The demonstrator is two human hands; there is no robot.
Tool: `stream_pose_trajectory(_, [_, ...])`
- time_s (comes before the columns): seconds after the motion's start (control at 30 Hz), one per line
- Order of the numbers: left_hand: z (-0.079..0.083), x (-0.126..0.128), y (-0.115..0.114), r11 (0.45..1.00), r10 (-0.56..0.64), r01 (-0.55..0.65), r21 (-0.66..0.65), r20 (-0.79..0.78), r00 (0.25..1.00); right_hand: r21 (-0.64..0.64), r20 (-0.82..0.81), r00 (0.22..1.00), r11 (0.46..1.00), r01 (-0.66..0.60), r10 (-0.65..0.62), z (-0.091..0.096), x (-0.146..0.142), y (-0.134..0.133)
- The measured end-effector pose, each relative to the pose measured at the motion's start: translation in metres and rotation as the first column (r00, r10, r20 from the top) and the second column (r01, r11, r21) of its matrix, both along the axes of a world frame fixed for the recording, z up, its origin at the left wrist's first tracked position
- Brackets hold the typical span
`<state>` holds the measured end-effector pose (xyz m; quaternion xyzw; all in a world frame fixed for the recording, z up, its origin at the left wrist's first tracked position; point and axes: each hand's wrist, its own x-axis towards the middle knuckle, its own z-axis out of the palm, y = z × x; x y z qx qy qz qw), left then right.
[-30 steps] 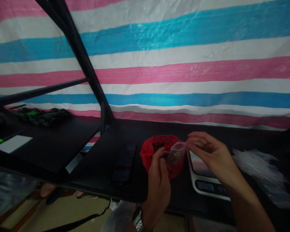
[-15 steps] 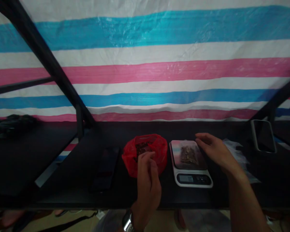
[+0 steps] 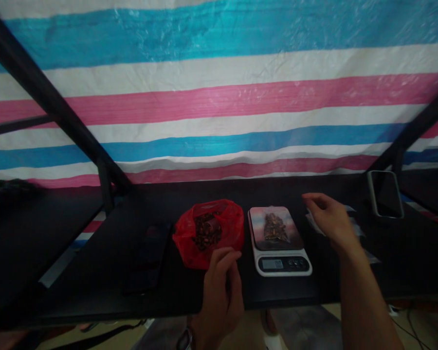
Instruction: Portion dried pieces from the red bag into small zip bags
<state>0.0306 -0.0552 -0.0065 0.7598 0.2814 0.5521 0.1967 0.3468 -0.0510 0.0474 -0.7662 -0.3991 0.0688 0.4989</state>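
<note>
A red plastic bag (image 3: 190, 237) holding dark dried pieces lies open on the black table (image 3: 95, 272). Right of it stands a white kitchen scale (image 3: 280, 265), and a small clear bag of brownish pieces (image 3: 275, 226) lies on its platform. My left hand (image 3: 221, 291) hovers just in front of the red bag, fingers loosely curled, holding nothing I can see. My right hand (image 3: 328, 218) floats to the right of the scale, fingers apart and empty, over a pile of clear plastic bags (image 3: 354, 228).
A dark phone (image 3: 148, 257) lies flat to the left of the red bag. Another phone (image 3: 385, 193) leans upright at the back right. Black frame bars (image 3: 47, 102) slant up on both sides. A striped tarp (image 3: 219, 97) hangs behind the table.
The clear bag went from between both hands onto the scale platform. My right hand has let it go and moved off to the right; my left hand has drawn back from the red bag.
</note>
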Motion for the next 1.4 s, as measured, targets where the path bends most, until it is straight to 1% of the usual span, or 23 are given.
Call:
stream_pose_trajectory(0.17, [-0.002, -0.004, -0.003, 0.996, 0.012, -0.007, 0.085, -0.065, 0.998, -0.044, 0.014, 0.999, 0.998, -0.035, 0.036, -0.002, -0.001, 0.004])
stream_pose_trajectory(0.4, [-0.008, -0.015, -0.001, 0.988, 0.054, -0.043, 0.147, -0.07, 0.996, -0.127, 0.07, 0.981, 0.977, -0.171, 0.181, -0.003, -0.004, 0.006])
stream_pose_trajectory(0.53, [-0.011, -0.022, -0.002, 0.99, 0.034, -0.025, 0.138, -0.066, 0.997, -0.163, 0.048, 0.97, 0.96, -0.229, 0.24, -0.003, -0.006, 0.006])
stream_pose_trajectory(0.67, [-0.012, -0.027, -0.004, 0.991, 0.044, -0.034, 0.128, -0.076, 0.996, -0.147, 0.023, 0.952, 0.943, -0.297, 0.304, -0.004, -0.013, 0.009])
stream_pose_trajectory(0.8, [-0.014, -0.03, -0.006, 0.99, 0.098, -0.088, 0.114, -0.087, 0.991, -0.133, 0.078, 0.946, 0.944, -0.302, 0.314, -0.004, -0.022, 0.015])
stream_pose_trajectory(0.87, [-0.015, -0.031, -0.006, 0.99, 0.102, -0.092, 0.107, -0.085, 0.991, -0.139, 0.086, 0.944, 0.942, -0.304, 0.318, -0.003, -0.025, 0.017])
stream_pose_trajectory(0.93, [-0.016, -0.032, -0.006, 0.992, 0.083, -0.076, 0.097, -0.074, 0.994, -0.145, 0.062, 0.948, 0.943, -0.301, 0.312, -0.002, -0.028, 0.018])
stream_pose_trajectory(1.0, [-0.015, -0.032, -0.006, 0.995, 0.065, -0.06, 0.085, -0.053, 0.996, -0.113, -0.003, 0.95, 0.944, -0.31, 0.312, 0.001, -0.031, 0.017])
stream_pose_trajectory(1.1, [-0.006, -0.027, -0.004, 0.995, 0.045, -0.045, 0.087, -0.002, 0.999, 0.029, -0.137, 0.916, 0.925, -0.378, 0.378, 0.01, -0.037, 0.015])
stream_pose_trajectory(1.2, [0.015, -0.012, 0.003, 0.997, 0.056, -0.058, 0.045, 0.065, 0.996, 0.162, -0.229, 0.842, 0.872, -0.462, 0.489, 0.025, -0.052, 0.013])
stream_pose_trajectory(1.27, [0.031, 0.005, 0.01, 0.99, 0.109, -0.099, -0.102, 0.095, 0.989, 0.211, -0.264, 0.785, 0.827, -0.52, 0.561, 0.034, -0.065, 0.014])
stream_pose_trajectory(1.3, [0.039, 0.015, 0.016, 0.981, 0.108, -0.091, -0.169, 0.098, 0.989, 0.233, -0.275, 0.755, 0.803, -0.548, 0.595, 0.038, -0.073, 0.015])
stream_pose_trajectory(1.33, [0.045, 0.024, 0.021, 0.972, 0.055, -0.034, -0.231, 0.084, 0.995, 0.259, -0.283, 0.726, 0.779, -0.572, 0.627, 0.041, -0.08, 0.016])
stream_pose_trajectory(1.37, [0.05, 0.032, 0.028, 0.96, -0.037, 0.059, -0.274, 0.083, 0.996, 0.289, -0.288, 0.701, 0.757, -0.587, 0.653, 0.043, -0.087, 0.018])
stream_pose_trajectory(1.4, [0.052, 0.039, 0.034, 0.945, -0.095, 0.122, -0.304, 0.104, 0.99, 0.321, -0.29, 0.683, 0.74, -0.59, 0.671, 0.044, -0.093, 0.02])
